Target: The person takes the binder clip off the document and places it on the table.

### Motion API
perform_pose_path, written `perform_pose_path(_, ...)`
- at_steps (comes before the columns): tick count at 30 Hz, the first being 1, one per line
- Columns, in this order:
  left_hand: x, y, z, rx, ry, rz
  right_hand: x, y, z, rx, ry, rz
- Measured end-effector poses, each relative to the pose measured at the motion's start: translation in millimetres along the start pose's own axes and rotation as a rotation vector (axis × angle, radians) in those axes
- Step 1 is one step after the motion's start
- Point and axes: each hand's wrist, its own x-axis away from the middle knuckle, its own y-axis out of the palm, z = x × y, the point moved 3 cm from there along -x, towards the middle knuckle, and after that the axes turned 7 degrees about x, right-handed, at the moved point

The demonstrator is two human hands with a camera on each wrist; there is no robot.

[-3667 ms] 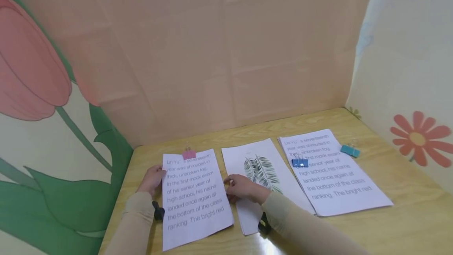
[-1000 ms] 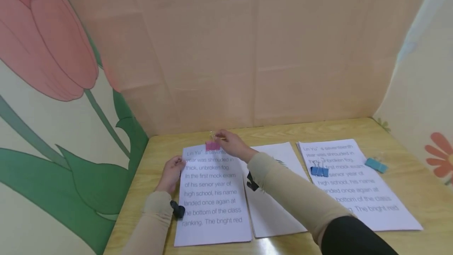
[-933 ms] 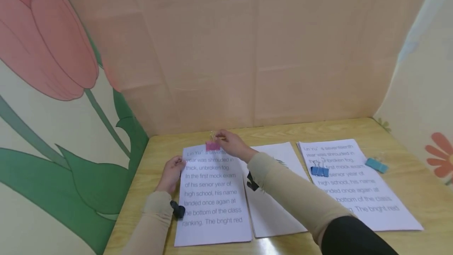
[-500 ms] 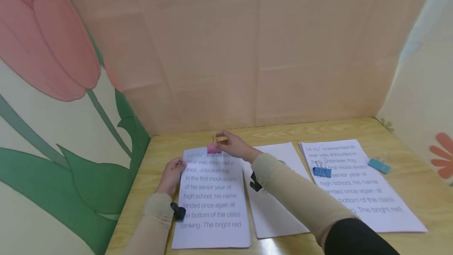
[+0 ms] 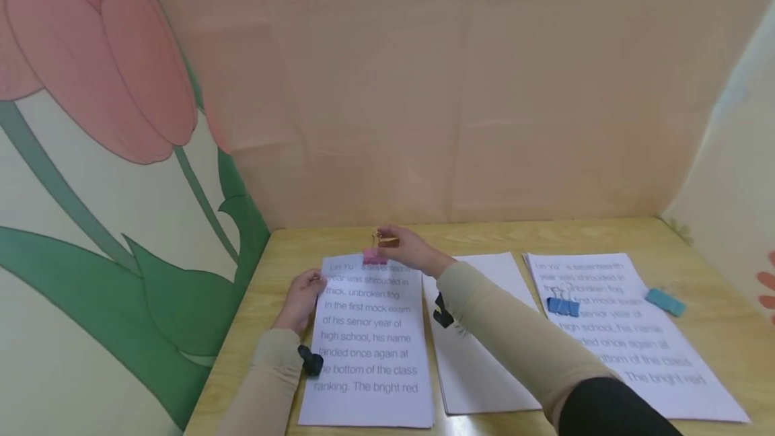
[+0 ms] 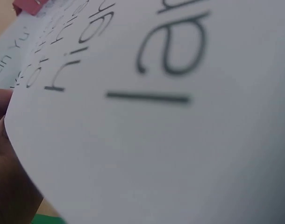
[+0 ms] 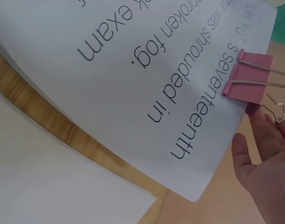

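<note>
My left hand [image 5: 301,298] pinches the left edge of a stack of printed paper [image 5: 363,348]. In the left wrist view the sheet [image 6: 147,154] bows up and covers most of the left hand. At the top edge sits a pink binder clip [image 5: 375,256], fixed on the paper with a wire handle standing up. My right hand [image 5: 412,251] is at the clip's right side. Up close, its fingers touch the back of the pink clip [image 7: 250,77] near the rear wire loop. The right thumb [image 7: 240,151] stands apart from the clip.
Another paper stack [image 5: 478,362] lies right of the first, partly under the right forearm. Farther right a printed stack [image 5: 611,315] has a blue binder clip [image 5: 563,306] lying on it. A teal binder clip [image 5: 666,302] rests beside it. A wall stands behind the wooden table [image 5: 303,237].
My right hand has moved from the right edge of the left stack up to the pink clip. My left hand has stayed on the left edge. The head view has shifted a little.
</note>
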Motion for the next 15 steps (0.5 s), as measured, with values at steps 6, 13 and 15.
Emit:
perform_pose_path(6, -0.7, 4.3, -1.0, 0.015, 0.01, -0.006, 0.3, -0.5, 4.2, -0.016, -0.013, 0.022)
perform_pose_path(13, -2.9, 4.9, -2.0, 0.005, 0.015, -0.016, -0.9, -0.7, 7.9, 0.054, 0.023, 0.036)
perform_pose_path(15, -3.7, 4.9, -3.0, 0.002, 0.006, -0.016, -1.1, -0.1, 9.6, 0.07, 0.022, 0.038)
